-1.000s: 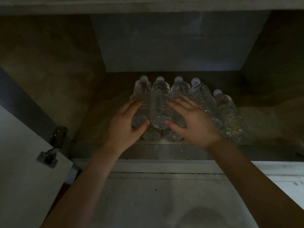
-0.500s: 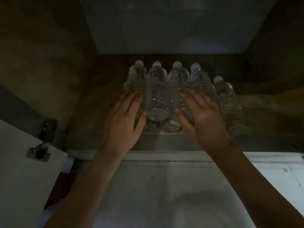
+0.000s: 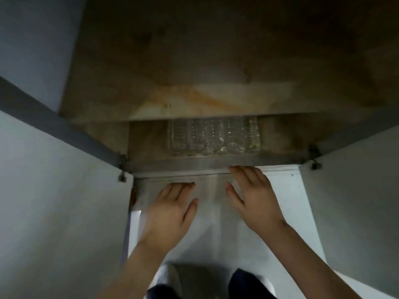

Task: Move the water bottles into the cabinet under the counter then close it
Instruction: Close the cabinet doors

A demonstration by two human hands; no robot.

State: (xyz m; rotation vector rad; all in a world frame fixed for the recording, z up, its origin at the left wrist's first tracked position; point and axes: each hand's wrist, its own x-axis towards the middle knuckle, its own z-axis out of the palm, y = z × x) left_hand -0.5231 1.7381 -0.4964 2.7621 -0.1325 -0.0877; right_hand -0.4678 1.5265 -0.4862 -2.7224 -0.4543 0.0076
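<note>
Both hands hovered palm-down in front of the open cabinet, empty and holding nothing. On the left, the left hand (image 3: 170, 210) had its fingers stretched flat and close together, thumb apart, tips reaching toward the cabinet's near edge. On the right, the right hand (image 3: 253, 196) was likewise spread open, its fingertips (image 3: 237, 169) reaching the pale metal sill (image 3: 194, 166) at the front of the cabinet floor; whether they touched it could not be told through the blur.

Just beyond the sill stood the clear ribbed plastic water bottles (image 3: 213, 137), packed side by side in a tight row inside the brown-stained cabinet (image 3: 142, 139), near its front edge. Only their lower bodies showed; their tops were hidden behind the stained brown worktop (image 3: 205, 72) overhanging them. How many bottles stood there could not be counted for sure.

Both cabinet doors were swung open: the pale grey left door (image 3: 60, 190) and the pale grey right door (image 3: 354, 201) flanked the opening, each with a small metal hinge at its far corner, the left hinge (image 3: 122, 169) and the right hinge (image 3: 314, 158). A white tiled floor (image 3: 287, 197) lay beneath the hands, and dark trouser legs (image 3: 248, 285) showed at the near edge of the view.
</note>
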